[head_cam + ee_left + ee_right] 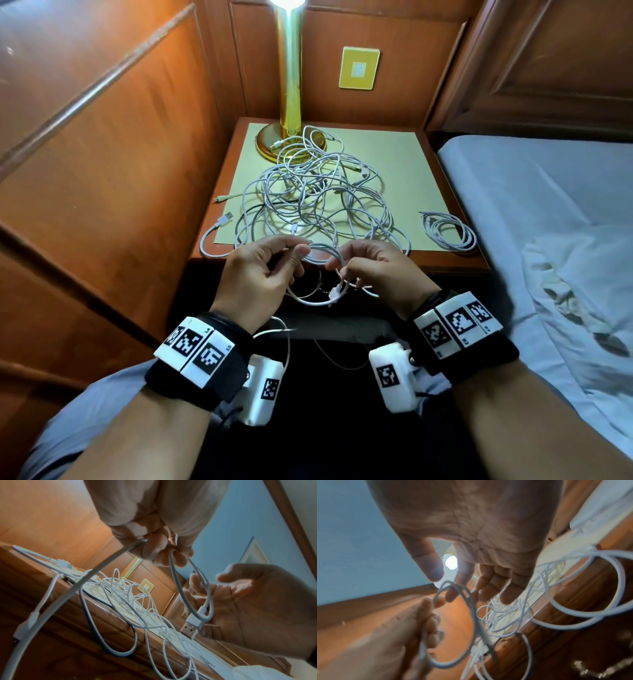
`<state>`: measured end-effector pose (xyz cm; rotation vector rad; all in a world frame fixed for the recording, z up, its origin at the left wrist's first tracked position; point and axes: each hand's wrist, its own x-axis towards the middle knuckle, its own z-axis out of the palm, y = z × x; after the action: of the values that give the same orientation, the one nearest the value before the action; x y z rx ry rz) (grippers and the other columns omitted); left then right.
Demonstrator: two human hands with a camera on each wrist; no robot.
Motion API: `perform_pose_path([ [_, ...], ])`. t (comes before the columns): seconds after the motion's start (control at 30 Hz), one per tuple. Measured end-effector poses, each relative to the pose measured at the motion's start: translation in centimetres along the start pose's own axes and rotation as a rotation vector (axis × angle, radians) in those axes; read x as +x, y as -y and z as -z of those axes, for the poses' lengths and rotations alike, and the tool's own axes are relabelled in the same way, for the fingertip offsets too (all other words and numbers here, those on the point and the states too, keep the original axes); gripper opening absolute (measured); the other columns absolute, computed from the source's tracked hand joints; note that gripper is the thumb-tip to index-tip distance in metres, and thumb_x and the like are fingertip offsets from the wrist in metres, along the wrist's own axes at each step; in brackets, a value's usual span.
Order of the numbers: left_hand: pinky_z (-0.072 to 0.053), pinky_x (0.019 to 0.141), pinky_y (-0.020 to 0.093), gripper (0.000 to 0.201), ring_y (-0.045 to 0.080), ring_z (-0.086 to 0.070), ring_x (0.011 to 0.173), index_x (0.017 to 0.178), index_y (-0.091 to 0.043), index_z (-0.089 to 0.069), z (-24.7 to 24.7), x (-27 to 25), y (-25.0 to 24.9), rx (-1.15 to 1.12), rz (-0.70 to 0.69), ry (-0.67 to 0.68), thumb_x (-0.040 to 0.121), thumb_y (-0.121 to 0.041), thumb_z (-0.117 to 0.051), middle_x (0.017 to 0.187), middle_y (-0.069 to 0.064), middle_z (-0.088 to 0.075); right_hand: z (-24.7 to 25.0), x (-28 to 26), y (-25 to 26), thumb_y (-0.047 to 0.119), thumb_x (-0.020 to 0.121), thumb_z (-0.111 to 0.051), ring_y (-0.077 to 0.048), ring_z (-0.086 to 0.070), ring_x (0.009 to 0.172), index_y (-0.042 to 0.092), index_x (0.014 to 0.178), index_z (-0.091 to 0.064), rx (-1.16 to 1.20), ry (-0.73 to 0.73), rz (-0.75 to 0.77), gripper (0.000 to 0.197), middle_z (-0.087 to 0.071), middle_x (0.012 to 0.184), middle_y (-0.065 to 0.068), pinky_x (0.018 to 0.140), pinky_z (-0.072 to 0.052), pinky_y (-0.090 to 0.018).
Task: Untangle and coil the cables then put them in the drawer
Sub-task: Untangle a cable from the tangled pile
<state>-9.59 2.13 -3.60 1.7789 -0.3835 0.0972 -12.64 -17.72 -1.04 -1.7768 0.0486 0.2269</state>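
A big tangle of white cables (pixel 308 192) (pixel 130 595) (pixel 513 608) covers the nightstand top (pixel 394 154). In front of its near edge my left hand (pixel 303 248) (pixel 154 545) pinches a small coil of white cable (pixel 322 253) (pixel 193 595) (pixel 467 615) between thumb and fingers. The coil's USB plug (pixel 190 628) dangles beside my right palm. My right hand (pixel 337 265) (pixel 257 608) (pixel 479 534) is open, fingers relaxed, fingertips at the coil's loops. One coiled cable (pixel 448 229) lies apart at the nightstand's right front corner. The nightstand's front below is dark; I cannot make out the drawer.
A lit brass lamp (pixel 290 85) stands at the back of the nightstand, its base under some cable loops. Wood panelling (pixel 120 154) closes the left side. A bed with pale sheets (pixel 548 205) lies at the right. A yellow wall plate (pixel 359 68) is behind.
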Motion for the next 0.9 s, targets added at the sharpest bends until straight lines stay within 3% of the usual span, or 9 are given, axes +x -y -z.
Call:
perform_pose_path([
  [0.07,-0.052,0.067,0.022,0.01,0.01,-0.064,0.064,0.099,-0.017,-0.077,-0.1,-0.1,0.1,0.026,-0.048,0.014,0.093,-0.019,-0.07,0.069,-0.002,-0.069,0.2,0.2,-0.2,0.021,0.075,-0.057,-0.006,-0.062,0.079,0.015,0.089,-0.074,0.133,0.057,-0.054,0.023,-0.072,0.095,-0.003,0.073,-0.046,-0.028],
  [0.13,-0.052,0.07,0.021,0.011,0.01,-0.066,0.067,0.1,-0.017,-0.078,-0.2,-0.1,0.2,0.053,-0.086,0.02,0.093,-0.02,-0.07,0.071,-0.005,-0.07,0.2,0.4,-0.5,0.026,0.084,-0.063,-0.017,-0.064,0.081,0.001,0.105,-0.069,0.287,0.124,-0.09,0.034,-0.07,0.093,-0.01,0.076,-0.05,-0.037],
  [0.23,-0.053,0.071,0.021,0.012,0.01,-0.069,0.069,0.1,-0.016,-0.078,-0.2,-0.1,0.2,0.061,-0.109,0.003,0.092,-0.021,-0.072,0.075,-0.007,-0.072,0.0,0.1,-0.6,0.031,0.096,-0.058,-0.019,-0.055,0.066,0.003,0.102,-0.07,0.313,0.139,-0.096,0.031,-0.059,0.073,-0.007,0.067,-0.045,-0.03],
  [0.37,-0.054,0.069,0.023,0.01,0.01,-0.068,0.069,0.098,-0.016,-0.077,-0.2,-0.2,0.2,0.094,-0.123,0.004,0.092,-0.022,-0.072,0.075,-0.008,-0.072,0.1,0.2,-0.6,0.026,0.102,-0.049,-0.016,-0.048,0.056,0.006,0.095,-0.072,0.2,0.124,-0.051,0.031,-0.049,0.062,-0.005,0.061,-0.04,-0.027],
  [0.5,-0.057,0.07,0.031,0.007,0.013,-0.068,0.07,0.094,-0.022,-0.073,-0.3,-0.1,0.1,0.078,-0.045,0.02,0.091,-0.028,-0.072,0.073,-0.005,-0.071,0.1,0.0,-0.2,0.027,0.092,-0.059,-0.015,-0.05,0.051,0.001,0.095,-0.069,0.338,0.133,-0.047,0.028,-0.047,0.06,-0.007,0.069,-0.044,-0.033],
  [0.6,-0.055,0.07,0.03,0.01,0.012,-0.068,0.072,0.097,-0.022,-0.07,0.0,0.1,0.2,0.063,0.048,0.106,0.093,-0.031,-0.069,0.078,-0.002,-0.073,0.1,-0.2,0.2,0.021,0.088,-0.058,-0.015,-0.05,0.052,-0.003,0.093,-0.065,0.507,0.122,-0.088,0.025,-0.047,0.064,-0.008,0.059,-0.045,-0.03],
  [0.7,-0.055,0.071,0.032,0.004,0.013,-0.068,0.076,0.098,-0.023,-0.07,0.3,0.2,0.3,0.078,0.065,0.171,0.095,-0.024,-0.067,0.083,-0.003,-0.073,0.6,-0.1,0.5,0.018,0.092,-0.052,-0.01,-0.037,0.044,0.005,0.086,-0.06,0.602,0.056,-0.15,0.016,-0.043,0.059,-0.001,0.046,-0.029,-0.025],
  [0.8,-0.054,0.07,0.029,0.008,0.016,-0.068,0.08,0.099,-0.024,-0.07,1.1,0.7,0.3,0.044,0.093,0.122,0.092,-0.023,-0.071,0.09,-0.001,-0.073,1.7,-0.1,0.7,0.023,0.093,-0.049,-0.008,-0.019,0.04,0.012,0.077,-0.054,0.763,-0.005,-0.198,0.02,-0.03,0.053,0.005,0.045,-0.016,-0.025],
  [0.9,-0.051,0.067,0.032,0.008,0.012,-0.062,0.073,0.095,-0.023,-0.07,2.7,1.6,0.7,-0.001,0.085,0.036,0.09,-0.017,-0.074,0.089,-0.001,-0.071,2.9,-0.1,0.7,0.032,0.098,-0.048,-0.007,-0.014,0.041,0.017,0.072,-0.052,0.881,-0.092,-0.167,0.03,-0.024,0.052,0.009,0.044,-0.011,-0.025],
])
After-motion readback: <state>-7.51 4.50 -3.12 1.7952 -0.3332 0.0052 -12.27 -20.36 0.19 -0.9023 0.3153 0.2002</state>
